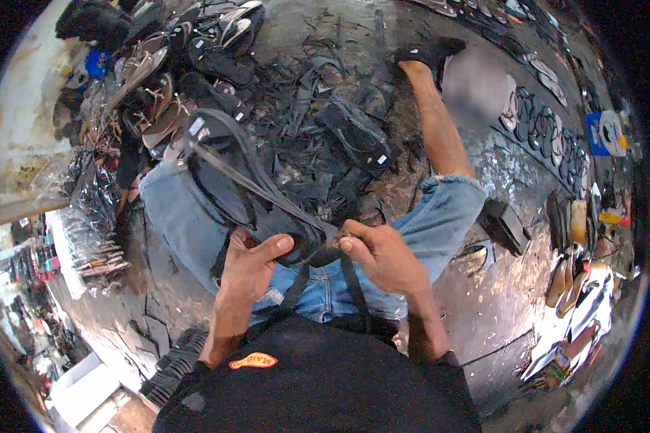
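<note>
My left hand (249, 267) is closed on the heel end of a black sandal (220, 187), its thumb lying on top. The sandal is tilted above my lap, its toe end pointing away to the left. A long, narrow dark grey strip (256, 189) runs along it from near the toe toward my right hand (386, 256). There the thumb and forefinger pinch together at the strip's near end, beside the heel. Whether a small tool is also between those fingers cannot be made out. Another black sandal (350, 137) lies on the floor ahead.
Dark scraps (303, 108) litter the floor between my legs. Piled sandals (159, 108) and clear plastic bags (97, 187) crowd the left. Rows of sandals (538, 126) line the right, beyond a dark block (505, 225). My bare leg (440, 130) stretches out ahead on the right.
</note>
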### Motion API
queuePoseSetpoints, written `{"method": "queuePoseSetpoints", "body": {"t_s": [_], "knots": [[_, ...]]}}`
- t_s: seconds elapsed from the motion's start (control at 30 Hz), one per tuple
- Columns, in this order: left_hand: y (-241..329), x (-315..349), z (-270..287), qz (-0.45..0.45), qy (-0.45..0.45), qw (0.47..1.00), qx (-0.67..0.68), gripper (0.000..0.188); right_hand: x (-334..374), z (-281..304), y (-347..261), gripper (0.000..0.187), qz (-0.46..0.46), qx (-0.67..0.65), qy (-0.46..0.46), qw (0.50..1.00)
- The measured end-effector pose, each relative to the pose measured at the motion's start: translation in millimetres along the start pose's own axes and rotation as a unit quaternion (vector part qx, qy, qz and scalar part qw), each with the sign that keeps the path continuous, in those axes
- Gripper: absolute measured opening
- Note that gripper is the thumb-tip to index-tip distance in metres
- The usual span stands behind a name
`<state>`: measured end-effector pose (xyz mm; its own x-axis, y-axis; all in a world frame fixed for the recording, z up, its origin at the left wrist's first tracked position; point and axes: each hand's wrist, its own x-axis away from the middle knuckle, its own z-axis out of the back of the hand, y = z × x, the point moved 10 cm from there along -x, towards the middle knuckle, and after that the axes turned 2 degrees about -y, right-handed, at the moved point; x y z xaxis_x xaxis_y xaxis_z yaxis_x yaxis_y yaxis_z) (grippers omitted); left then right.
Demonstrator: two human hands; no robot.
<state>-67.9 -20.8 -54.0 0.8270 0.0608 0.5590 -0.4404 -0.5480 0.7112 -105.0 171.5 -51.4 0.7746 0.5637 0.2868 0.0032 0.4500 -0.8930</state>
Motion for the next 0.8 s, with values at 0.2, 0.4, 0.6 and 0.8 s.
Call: {"method": "queuePoseSetpoints", "body": {"t_s": [0.2, 0.4, 0.6, 0.8], "knots": [[12, -5, 26, 0.038, 0.103, 0.989, -0.101, 0.051, 11, -6, 70, 0.049, -0.066, -0.404, 0.269, 0.872], [146, -128, -75, -0.037, -0.19, 0.981, 0.024, 0.053, 161, 133, 161, 0.06, -0.066, -0.512, 0.565, 0.643], [-49, -229, -180, -0.389, -0.354, 0.471, -0.708, 0.088, 193, 169, 165, 0.046, -0.005, -0.417, 0.667, 0.618], [-95, -285, -172, -0.255, -0.392, 0.397, -0.79, 0.041, 177, 145, 165, 0.046, -0.057, -0.379, 0.628, 0.678]]}}
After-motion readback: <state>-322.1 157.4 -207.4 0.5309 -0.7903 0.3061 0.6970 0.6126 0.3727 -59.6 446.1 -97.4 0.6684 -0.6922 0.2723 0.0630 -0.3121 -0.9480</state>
